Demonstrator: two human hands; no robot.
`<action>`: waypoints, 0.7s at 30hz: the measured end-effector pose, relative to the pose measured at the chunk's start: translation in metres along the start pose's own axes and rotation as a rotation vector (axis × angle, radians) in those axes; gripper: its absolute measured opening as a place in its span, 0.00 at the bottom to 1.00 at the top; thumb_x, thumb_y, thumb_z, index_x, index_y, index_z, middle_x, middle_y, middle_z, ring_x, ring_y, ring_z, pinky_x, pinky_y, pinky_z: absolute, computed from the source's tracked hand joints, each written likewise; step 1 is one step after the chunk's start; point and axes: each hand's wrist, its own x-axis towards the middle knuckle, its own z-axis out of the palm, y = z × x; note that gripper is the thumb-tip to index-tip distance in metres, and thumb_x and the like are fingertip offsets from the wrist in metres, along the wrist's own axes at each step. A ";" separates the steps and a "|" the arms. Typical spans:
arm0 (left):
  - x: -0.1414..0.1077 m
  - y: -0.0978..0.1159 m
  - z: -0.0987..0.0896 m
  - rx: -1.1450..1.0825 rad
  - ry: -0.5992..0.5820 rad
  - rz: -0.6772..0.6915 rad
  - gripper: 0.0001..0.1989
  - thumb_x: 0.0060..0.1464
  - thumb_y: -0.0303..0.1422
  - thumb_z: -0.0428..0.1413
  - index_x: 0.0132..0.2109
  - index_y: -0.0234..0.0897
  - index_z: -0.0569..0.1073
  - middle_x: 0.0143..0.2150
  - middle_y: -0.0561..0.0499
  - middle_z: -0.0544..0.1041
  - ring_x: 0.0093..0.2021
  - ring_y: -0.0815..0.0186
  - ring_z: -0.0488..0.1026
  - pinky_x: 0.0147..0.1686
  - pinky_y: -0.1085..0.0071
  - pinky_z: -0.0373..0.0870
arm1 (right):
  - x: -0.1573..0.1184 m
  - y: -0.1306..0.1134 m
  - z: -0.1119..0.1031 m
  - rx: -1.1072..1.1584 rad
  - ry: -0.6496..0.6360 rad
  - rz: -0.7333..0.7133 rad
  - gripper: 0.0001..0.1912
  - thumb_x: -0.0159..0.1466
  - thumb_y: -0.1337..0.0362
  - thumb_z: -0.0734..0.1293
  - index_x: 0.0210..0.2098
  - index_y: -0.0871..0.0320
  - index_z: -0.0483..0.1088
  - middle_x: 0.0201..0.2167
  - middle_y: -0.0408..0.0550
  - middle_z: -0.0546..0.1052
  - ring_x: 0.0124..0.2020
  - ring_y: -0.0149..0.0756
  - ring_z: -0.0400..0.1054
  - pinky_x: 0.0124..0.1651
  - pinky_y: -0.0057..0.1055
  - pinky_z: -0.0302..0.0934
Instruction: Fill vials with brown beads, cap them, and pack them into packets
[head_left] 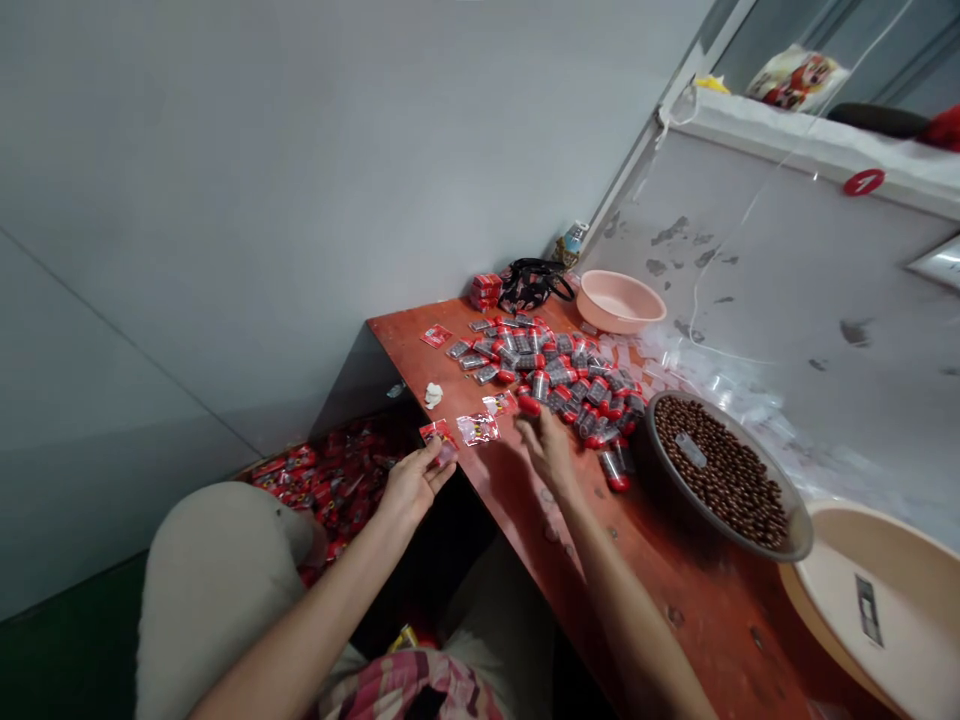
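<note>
My left hand (411, 484) is at the table's near edge, its thumb and fingers closed on a small red printed packet (439, 440). Over the table, my right hand (550, 446) has its fingers curled around a small bottle with a red cap (529, 406); the fingers hide most of its body. Between the hands lie a shiny red-and-white packet (478, 429) and a similar packet (500, 402). Just beyond my right hand spreads a pile of clear, red-capped bottles (559, 372) with dark contents.
A grey basin (799, 530) of brown balls, with a clear container (691, 450) on top, stands right. A beige tub (825, 590) and pink basin (622, 318) flank it. Red boxes (486, 291) and a black bag (529, 284) sit at the back. Red packets (330, 490) fill the floor area left.
</note>
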 end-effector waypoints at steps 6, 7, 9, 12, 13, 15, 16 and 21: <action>-0.008 -0.013 0.015 -0.006 -0.047 0.007 0.01 0.47 0.23 0.56 0.30 0.29 0.70 0.26 0.46 0.76 0.28 0.62 0.75 0.28 0.69 0.74 | -0.087 -0.033 0.040 0.431 -0.031 0.238 0.13 0.58 0.58 0.62 0.40 0.58 0.62 0.26 0.43 0.71 0.25 0.32 0.69 0.24 0.25 0.65; -0.010 -0.016 0.017 0.007 -0.060 0.007 0.01 0.46 0.23 0.56 0.30 0.29 0.71 0.26 0.46 0.76 0.27 0.63 0.75 0.27 0.69 0.74 | -0.091 -0.035 0.045 0.476 -0.011 0.272 0.13 0.57 0.58 0.63 0.39 0.58 0.63 0.26 0.42 0.71 0.25 0.32 0.70 0.24 0.26 0.66; -0.015 -0.021 0.021 0.021 -0.087 0.010 0.02 0.46 0.24 0.57 0.30 0.30 0.71 0.27 0.46 0.76 0.26 0.65 0.74 0.25 0.71 0.73 | -0.095 -0.037 0.049 0.486 0.038 0.303 0.13 0.56 0.58 0.64 0.37 0.59 0.64 0.25 0.42 0.71 0.24 0.31 0.69 0.25 0.27 0.66; -0.022 -0.028 0.026 0.047 -0.154 0.013 0.04 0.44 0.25 0.59 0.29 0.30 0.71 0.25 0.47 0.75 0.24 0.67 0.73 0.24 0.73 0.72 | -0.095 -0.036 0.050 0.471 0.091 0.321 0.12 0.56 0.58 0.64 0.36 0.59 0.65 0.25 0.43 0.72 0.23 0.31 0.69 0.24 0.27 0.66; -0.024 -0.029 0.027 0.066 -0.177 0.011 0.04 0.44 0.26 0.59 0.29 0.30 0.71 0.25 0.48 0.75 0.24 0.67 0.73 0.24 0.74 0.71 | -0.094 -0.035 0.050 0.477 0.098 0.320 0.12 0.56 0.58 0.64 0.36 0.59 0.65 0.24 0.43 0.72 0.23 0.31 0.69 0.24 0.27 0.66; -0.029 -0.031 0.029 0.115 -0.217 0.013 0.06 0.43 0.27 0.60 0.29 0.29 0.71 0.24 0.48 0.75 0.23 0.68 0.72 0.22 0.75 0.70 | -0.095 -0.033 0.049 0.515 0.088 0.316 0.12 0.56 0.58 0.64 0.36 0.59 0.65 0.24 0.42 0.72 0.22 0.31 0.69 0.24 0.27 0.66; -0.031 -0.031 0.030 0.141 -0.235 0.020 0.07 0.42 0.28 0.60 0.29 0.28 0.71 0.24 0.48 0.75 0.22 0.69 0.72 0.22 0.76 0.69 | -0.095 -0.032 0.048 0.546 0.071 0.316 0.12 0.56 0.58 0.65 0.35 0.59 0.65 0.23 0.42 0.72 0.22 0.31 0.69 0.24 0.27 0.66; -0.033 -0.029 0.030 0.235 -0.355 0.055 0.09 0.41 0.30 0.61 0.31 0.28 0.72 0.25 0.48 0.75 0.24 0.69 0.72 0.25 0.74 0.69 | -0.095 -0.025 0.048 0.615 0.067 0.333 0.11 0.56 0.58 0.64 0.33 0.60 0.66 0.23 0.43 0.72 0.22 0.31 0.69 0.25 0.27 0.66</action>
